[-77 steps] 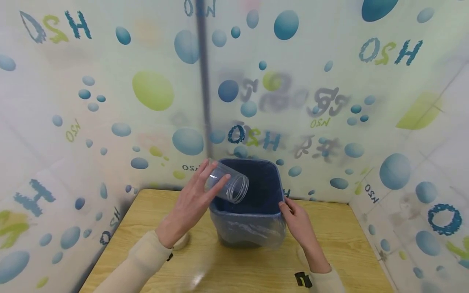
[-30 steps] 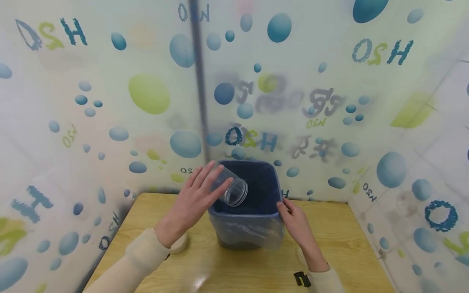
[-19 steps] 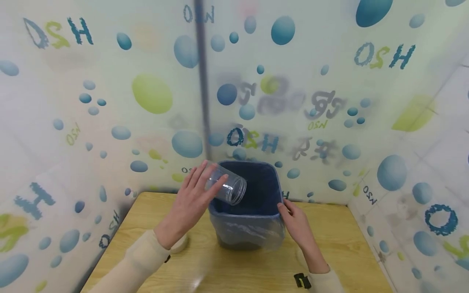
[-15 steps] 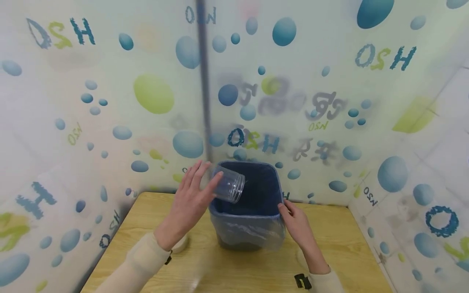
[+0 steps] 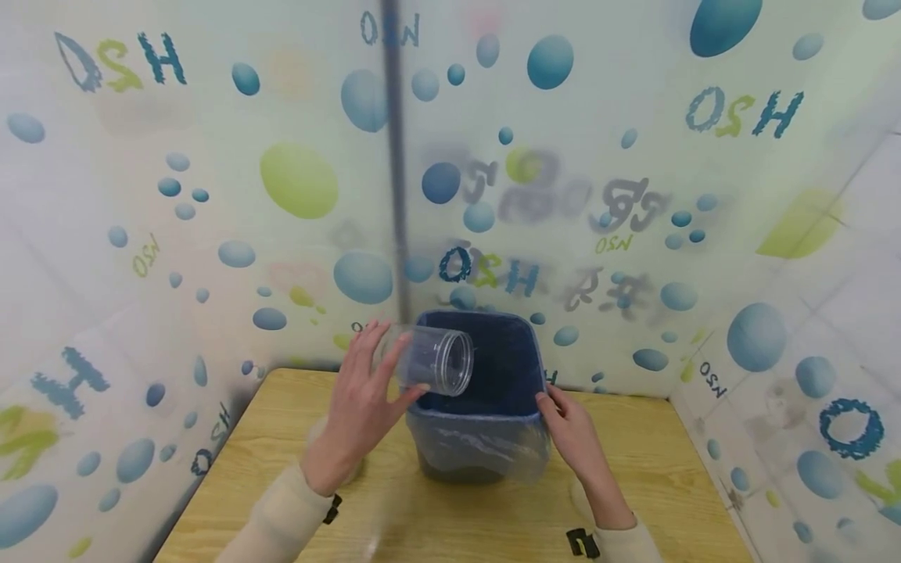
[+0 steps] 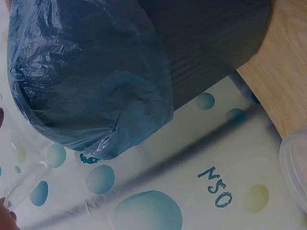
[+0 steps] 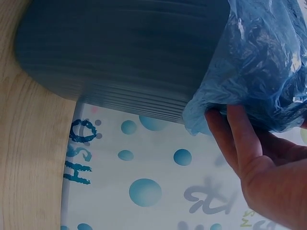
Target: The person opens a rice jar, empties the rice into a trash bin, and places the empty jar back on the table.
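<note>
My left hand [image 5: 355, 410] grips a clear plastic jar [image 5: 425, 360] that lies almost level, thumb below and fingers round its base end. The jar looks empty, and its uncovered mouth points right over the opening of a blue-grey bin [image 5: 454, 467]. A thin blue plastic bag [image 5: 486, 439] lines the bin and folds down outside the rim. At the bin's right side, my right hand [image 5: 577, 430] pinches the rim and bag; the right wrist view shows its fingers [image 7: 244, 139] against the bag. Only fingertips of the left hand enter the left wrist view's edge.
The bin stands on a wooden table [image 5: 647, 469]. A clear round plastic item [image 6: 295, 167] sits on the table at the right of the left wrist view. Patterned curtains [image 5: 296, 258] enclose the back and both sides.
The jar's mouth has swung up from a downward slant to nearly level. My left hand has turned with it and its thumb has dropped lower. The right hand and bin stay put.
</note>
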### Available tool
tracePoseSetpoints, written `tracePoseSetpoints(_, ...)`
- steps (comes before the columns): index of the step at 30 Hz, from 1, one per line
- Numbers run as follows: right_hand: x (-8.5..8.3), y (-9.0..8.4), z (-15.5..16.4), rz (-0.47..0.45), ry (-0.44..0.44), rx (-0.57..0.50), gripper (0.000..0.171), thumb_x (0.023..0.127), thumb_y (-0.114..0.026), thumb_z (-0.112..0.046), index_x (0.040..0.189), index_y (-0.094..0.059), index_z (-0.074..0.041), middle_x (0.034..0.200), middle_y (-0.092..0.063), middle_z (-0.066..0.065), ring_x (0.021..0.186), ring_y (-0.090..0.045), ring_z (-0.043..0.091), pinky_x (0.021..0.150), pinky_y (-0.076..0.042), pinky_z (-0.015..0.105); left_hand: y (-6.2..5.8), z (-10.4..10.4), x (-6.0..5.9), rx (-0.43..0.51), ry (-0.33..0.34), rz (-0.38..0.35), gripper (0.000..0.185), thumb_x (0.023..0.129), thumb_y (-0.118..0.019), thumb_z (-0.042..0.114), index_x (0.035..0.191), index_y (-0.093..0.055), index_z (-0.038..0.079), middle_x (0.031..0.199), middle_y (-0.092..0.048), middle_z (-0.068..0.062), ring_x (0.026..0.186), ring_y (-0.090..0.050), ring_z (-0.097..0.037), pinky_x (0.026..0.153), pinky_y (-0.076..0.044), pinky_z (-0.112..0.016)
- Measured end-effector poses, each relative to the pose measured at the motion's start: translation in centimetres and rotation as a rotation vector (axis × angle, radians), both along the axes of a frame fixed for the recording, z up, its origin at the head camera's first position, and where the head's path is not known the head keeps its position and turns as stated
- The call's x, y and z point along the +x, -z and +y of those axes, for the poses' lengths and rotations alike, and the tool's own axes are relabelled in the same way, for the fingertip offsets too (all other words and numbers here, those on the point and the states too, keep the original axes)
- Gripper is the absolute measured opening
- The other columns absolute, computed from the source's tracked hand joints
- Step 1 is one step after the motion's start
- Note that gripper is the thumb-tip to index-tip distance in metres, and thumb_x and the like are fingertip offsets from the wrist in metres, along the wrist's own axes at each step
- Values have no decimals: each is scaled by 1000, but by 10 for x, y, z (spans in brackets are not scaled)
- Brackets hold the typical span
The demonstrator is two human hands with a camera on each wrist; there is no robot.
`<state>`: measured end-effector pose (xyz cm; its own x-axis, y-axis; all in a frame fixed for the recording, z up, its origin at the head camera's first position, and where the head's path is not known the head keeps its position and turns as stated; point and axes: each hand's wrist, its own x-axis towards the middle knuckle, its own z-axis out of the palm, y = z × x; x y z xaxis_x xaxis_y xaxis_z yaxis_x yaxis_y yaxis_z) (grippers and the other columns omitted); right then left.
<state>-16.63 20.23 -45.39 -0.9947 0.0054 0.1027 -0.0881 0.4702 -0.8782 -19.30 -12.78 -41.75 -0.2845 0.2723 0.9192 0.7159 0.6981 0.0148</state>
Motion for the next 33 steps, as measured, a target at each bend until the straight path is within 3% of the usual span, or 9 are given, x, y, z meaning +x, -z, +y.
tracePoseSetpoints(7,0,1,0,-2,4,-1,57,110,-49,-38,151,-49,2,150,-52,24,134,-55,41,107,-47,55,4,2,3,106,1,7,78,94,-67,60,139,-57,-4,140,-56,-30,128,-55,-48,109,-42,-57)
tracePoseSetpoints(17,1,-1,0,1,-4,0,58,110,-48,-37,152,-47,2,150,-51,25,134,-55,42,106,-47,55,16,7,9,212,45,-75,83,91,-70,61,142,-56,-2,144,-55,-25,129,-55,-43,119,-35,-36)
tracePoseSetpoints(27,0,-1,-1,-8,-3,16,57,111,-47,-37,151,-48,3,150,-52,25,134,-54,42,107,-46,56,27,9,14,334,94,-82,84,90,-75,56,140,-54,-9,144,-57,-27,130,-56,-44,117,-37,-33)
tracePoseSetpoints(33,-1,-1,-1,-5,-4,24,58,111,-47,-37,152,-47,3,150,-52,25,134,-54,42,107,-46,56,31,3,12,453,64,-143,91,85,-79,57,144,-52,-6,144,-58,-23,132,-57,-34,115,-39,-29)
